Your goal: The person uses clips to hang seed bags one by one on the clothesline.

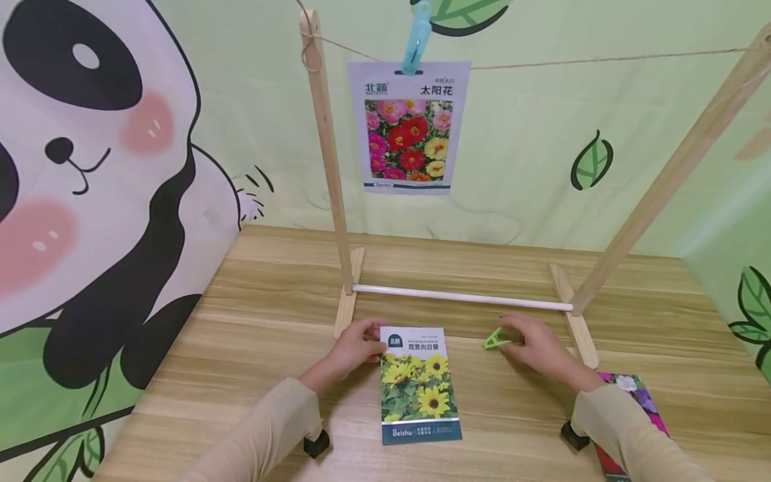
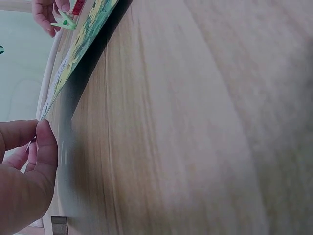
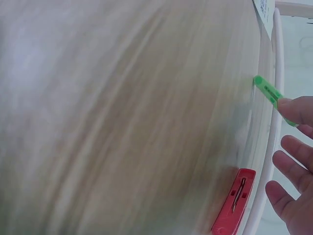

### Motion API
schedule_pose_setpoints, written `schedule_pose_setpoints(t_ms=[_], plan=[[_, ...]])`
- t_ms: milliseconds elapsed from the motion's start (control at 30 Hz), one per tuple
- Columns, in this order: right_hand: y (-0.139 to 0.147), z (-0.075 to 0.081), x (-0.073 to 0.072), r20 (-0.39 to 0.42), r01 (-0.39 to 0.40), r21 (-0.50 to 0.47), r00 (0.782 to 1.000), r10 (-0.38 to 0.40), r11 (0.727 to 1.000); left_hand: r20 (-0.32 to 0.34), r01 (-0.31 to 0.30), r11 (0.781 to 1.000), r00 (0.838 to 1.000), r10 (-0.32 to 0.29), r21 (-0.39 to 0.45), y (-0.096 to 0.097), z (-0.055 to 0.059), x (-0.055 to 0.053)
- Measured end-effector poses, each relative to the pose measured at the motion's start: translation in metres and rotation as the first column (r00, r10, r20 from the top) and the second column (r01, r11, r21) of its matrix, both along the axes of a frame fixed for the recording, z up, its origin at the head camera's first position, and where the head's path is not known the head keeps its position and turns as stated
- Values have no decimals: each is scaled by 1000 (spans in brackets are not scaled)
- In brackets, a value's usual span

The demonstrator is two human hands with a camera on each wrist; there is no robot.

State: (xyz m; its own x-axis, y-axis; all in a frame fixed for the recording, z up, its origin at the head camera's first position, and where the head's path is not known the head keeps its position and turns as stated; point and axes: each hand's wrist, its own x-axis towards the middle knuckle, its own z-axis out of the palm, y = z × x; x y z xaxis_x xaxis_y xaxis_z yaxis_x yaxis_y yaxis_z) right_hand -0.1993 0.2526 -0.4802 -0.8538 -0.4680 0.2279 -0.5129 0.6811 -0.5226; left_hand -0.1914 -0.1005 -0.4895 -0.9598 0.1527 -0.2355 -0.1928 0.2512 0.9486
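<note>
My left hand (image 1: 355, 347) pinches the upper left edge of a sunflower seed packet (image 1: 419, 388), printed with yellow flowers. In the left wrist view the packet (image 2: 80, 46) is tilted up off the wood, with a dark shadow under it. To its right, my right hand (image 1: 538, 343) holds a green clothespin (image 1: 496, 339) between thumb and finger. A red clothespin (image 3: 234, 203) lies on the table beside that hand in the right wrist view. Another seed packet (image 1: 411, 127), showing red and pink flowers, hangs from the string by a blue clothespin (image 1: 417, 39).
A wooden rack has a left post (image 1: 328, 147), a right post (image 1: 668, 174), a string (image 1: 602, 60) between their tops and a white bar (image 1: 464, 296) low down. Partly under my right sleeve lies a packet with purple and pink flowers (image 1: 641, 395).
</note>
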Motion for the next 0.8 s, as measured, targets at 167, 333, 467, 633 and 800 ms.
schedule_pose_setpoints(t_ms=[167, 333, 467, 633, 800], plan=[[-4, 4, 1, 4, 22, -17, 1000, -22, 1000, 5, -6, 1000, 1000, 6, 6, 0, -1, 0], [-11, 9, 2, -27, 30, -22, 999, -31, 999, 4, -6, 1000, 1000, 6, 12, -1, -1, 0], [-14, 14, 2, -14, 42, -23, 999, -43, 999, 2, -3, 1000, 1000, 3, 9, -1, -1, 0], [-16, 18, 1, 13, 57, -21, 998, -57, 998, -1, -1, 1000, 1000, 1, 20, -1, 0, 0], [-17, 20, 1, 11, 54, -23, 998, -54, 998, -9, -3, 999, 1000, 3, 32, -1, 0, 0]])
